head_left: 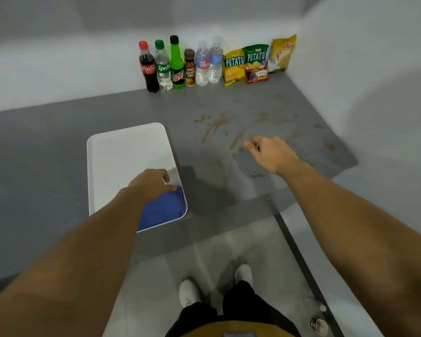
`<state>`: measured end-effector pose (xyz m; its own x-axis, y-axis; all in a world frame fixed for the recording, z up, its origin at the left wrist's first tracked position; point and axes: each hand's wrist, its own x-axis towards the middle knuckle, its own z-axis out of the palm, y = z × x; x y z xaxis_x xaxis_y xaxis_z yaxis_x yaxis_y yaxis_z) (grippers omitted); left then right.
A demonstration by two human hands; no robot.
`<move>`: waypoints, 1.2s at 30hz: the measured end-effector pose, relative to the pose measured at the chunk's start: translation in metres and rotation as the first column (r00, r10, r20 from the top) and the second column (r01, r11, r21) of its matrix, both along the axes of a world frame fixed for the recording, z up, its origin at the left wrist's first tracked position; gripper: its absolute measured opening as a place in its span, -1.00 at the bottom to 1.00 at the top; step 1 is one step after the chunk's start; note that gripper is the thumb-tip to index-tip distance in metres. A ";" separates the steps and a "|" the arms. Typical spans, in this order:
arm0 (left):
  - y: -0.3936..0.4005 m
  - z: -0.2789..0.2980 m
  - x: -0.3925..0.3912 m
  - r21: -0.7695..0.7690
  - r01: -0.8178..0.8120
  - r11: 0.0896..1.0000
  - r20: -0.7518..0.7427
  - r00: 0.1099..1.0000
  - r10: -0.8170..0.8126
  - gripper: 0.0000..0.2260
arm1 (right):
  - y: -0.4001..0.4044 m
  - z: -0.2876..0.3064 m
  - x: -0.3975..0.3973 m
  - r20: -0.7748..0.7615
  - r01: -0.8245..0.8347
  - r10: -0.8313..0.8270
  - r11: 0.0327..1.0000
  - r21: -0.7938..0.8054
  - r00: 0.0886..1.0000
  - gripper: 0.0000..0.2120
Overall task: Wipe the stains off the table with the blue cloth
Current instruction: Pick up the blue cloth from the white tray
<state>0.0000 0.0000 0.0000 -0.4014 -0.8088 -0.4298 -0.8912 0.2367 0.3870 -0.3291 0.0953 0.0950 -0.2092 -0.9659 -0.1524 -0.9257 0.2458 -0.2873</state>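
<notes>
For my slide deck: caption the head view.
Left hand reaches the blue cloth in a white tray; brown stains await wiping.

The grey table (46, 154) lies bare on its whole left part, open to reach. The white tray (121, 161) occupies the middle near the front edge. Between the tray and the right wall (365, 81) the stained surface is unobstructed. Along the back wall a row of bottles (180, 64) and snack bags (255, 63) blocks the far right corner.
</notes>
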 end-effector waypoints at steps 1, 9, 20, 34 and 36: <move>0.000 -0.001 0.003 0.041 0.013 0.999 0.030 0.999 -0.014 -0.61 | 0.000 0.000 0.000 0.007 0.002 -0.002 1.000 -0.003 1.000 -0.60; 0.008 -0.013 0.010 0.019 0.098 0.995 0.200 0.975 -0.100 -0.45 | -0.007 -0.005 -0.003 0.011 0.016 -0.016 1.000 0.014 1.000 -0.59; -0.003 -0.014 0.009 0.193 0.117 0.974 0.155 0.977 -0.148 -0.59 | -0.014 -0.013 -0.010 0.031 0.014 -0.014 1.000 0.009 0.999 -0.61; -0.031 0.057 -0.057 0.219 0.006 0.976 -0.320 0.945 0.066 -0.54 | -0.026 -0.020 0.007 0.161 0.027 -0.039 0.997 0.076 0.986 -0.53; -0.030 0.066 -0.070 0.313 -0.029 0.949 -0.449 0.876 0.175 -0.47 | -0.029 -0.021 0.014 0.276 0.073 -0.104 0.990 0.123 0.956 -0.45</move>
<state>-0.0700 -0.0299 0.0659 -0.5351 -0.7260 -0.4321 -0.6014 -0.0318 0.7983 -0.3147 0.0659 0.0735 -0.2264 -0.9194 -0.3217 -0.7846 0.3678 -0.4991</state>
